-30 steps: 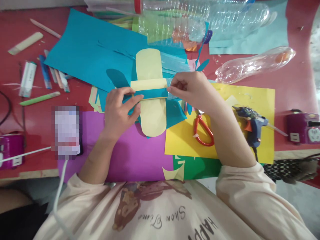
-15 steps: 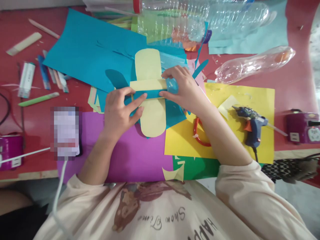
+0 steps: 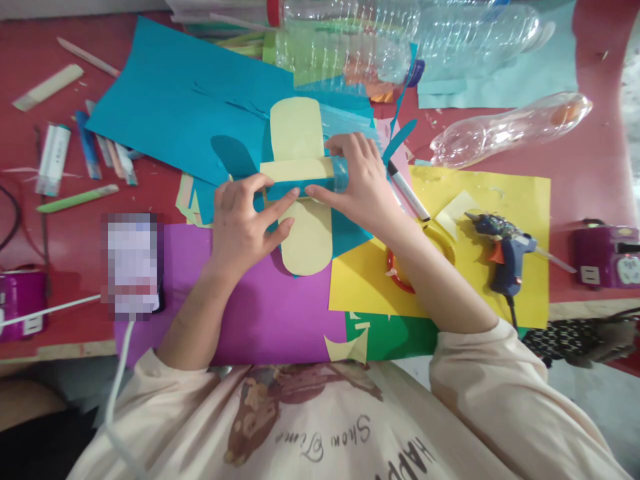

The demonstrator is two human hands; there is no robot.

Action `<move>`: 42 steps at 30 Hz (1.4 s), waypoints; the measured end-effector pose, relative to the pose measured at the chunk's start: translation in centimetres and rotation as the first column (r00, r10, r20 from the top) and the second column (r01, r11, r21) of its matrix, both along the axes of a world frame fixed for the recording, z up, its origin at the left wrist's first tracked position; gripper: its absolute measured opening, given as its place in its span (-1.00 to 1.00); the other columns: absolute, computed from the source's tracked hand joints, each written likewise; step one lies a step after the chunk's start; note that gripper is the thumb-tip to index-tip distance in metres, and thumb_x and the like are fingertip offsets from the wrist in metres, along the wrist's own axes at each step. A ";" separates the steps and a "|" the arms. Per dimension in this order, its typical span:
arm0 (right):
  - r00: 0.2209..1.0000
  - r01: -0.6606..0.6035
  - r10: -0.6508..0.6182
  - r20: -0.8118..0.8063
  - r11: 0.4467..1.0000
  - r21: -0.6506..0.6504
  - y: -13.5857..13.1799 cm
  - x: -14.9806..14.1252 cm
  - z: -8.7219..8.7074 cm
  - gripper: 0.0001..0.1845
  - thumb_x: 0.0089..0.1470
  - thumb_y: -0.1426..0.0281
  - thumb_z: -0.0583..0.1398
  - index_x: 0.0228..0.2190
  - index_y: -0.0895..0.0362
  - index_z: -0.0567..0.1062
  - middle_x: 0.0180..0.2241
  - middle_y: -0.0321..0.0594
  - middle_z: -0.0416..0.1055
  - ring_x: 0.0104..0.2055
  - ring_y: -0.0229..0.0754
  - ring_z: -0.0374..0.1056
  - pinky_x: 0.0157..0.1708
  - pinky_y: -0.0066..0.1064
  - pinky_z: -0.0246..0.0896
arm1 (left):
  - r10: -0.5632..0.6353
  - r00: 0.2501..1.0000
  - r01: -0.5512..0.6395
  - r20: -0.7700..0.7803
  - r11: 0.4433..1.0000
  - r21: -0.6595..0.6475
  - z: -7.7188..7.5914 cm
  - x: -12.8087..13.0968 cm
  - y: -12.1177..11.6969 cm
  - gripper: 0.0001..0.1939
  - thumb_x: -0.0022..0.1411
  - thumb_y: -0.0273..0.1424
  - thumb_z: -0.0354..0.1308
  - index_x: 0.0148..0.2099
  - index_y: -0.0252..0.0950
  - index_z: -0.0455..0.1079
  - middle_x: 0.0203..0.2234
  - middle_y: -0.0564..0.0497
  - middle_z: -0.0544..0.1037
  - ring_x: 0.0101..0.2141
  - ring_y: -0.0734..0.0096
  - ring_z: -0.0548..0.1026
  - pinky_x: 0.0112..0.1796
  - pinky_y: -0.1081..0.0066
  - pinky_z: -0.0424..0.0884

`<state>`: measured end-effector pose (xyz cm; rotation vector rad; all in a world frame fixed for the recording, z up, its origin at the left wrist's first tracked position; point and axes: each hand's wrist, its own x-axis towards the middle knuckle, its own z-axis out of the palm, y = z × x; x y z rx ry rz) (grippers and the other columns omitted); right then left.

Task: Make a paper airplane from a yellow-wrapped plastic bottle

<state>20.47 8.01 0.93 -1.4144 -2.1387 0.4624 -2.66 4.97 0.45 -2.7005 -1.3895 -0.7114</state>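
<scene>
A pale yellow paper piece (image 3: 307,240) with rounded ends lies lengthwise in front of me. Across its middle runs a folded paper strip (image 3: 295,171), pale yellow on its far side, with a blue band (image 3: 283,191) along the near side. My left hand (image 3: 245,213) grips the strip's left end, index fingertip pressed on the blue band and thumb lower down. From the right, my right hand (image 3: 367,177) holds the strip, its thumb on the band beside my left index finger and its other fingers curled beyond. Clear bluish plastic (image 3: 341,175) shows beneath my right hand.
Blue paper (image 3: 175,87), purple paper (image 3: 260,313) and yellow paper (image 3: 360,283) cover the table. A glue gun (image 3: 507,260) and tape roll (image 3: 443,237) lie right, near a marker (image 3: 409,192). Plastic bottles (image 3: 345,40) line the back. A phone (image 3: 133,263) is at left.
My right thumb has slid left along the blue band, close to my left index fingertip. My right forearm has shifted slightly, uncovering the marker and more of the tape roll.
</scene>
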 end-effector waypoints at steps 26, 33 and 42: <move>0.999 0.043 -0.044 -0.010 0.996 -0.075 -0.3 0.0 1.3 -0.63 0.09 0.44 0.13 -0.04 0.04 0.28 -0.04 -0.06 0.38 0.07 0.07 0.27 0.15 0.00 0.16 | 0.078 0.994 -0.077 0.080 0.997 -0.013 0.4 0.3 -0.4 -0.69 0.36 -0.23 0.00 0.05 -0.06 0.47 -0.02 -0.14 0.45 -0.03 0.10 0.46 0.02 0.05 0.39; 0.998 0.063 -0.063 -0.007 0.998 -0.023 -0.6 -0.9 -0.6 -0.54 0.15 0.22 0.14 0.06 0.05 0.24 0.02 0.02 0.32 0.14 0.23 0.20 0.15 0.22 0.05 | 0.048 0.998 -0.044 0.046 0.996 -0.073 0.3 1.0 -0.3 -0.63 0.32 -0.12 0.09 0.14 0.02 0.42 0.04 -0.13 0.44 0.09 -0.01 0.38 0.10 -0.03 0.29; 1.000 -0.028 0.028 -0.001 0.996 -0.086 0.1 0.8 0.9 -0.58 0.08 0.44 0.13 0.01 0.02 0.27 -0.01 -0.07 0.36 0.11 0.12 0.25 0.16 0.08 0.14 | 0.066 0.990 -0.056 0.127 0.995 -0.077 0.2 0.2 -0.2 -0.74 0.35 -0.25 0.04 0.01 -0.08 0.45 -0.03 -0.11 0.49 0.02 0.07 0.46 0.04 0.01 0.37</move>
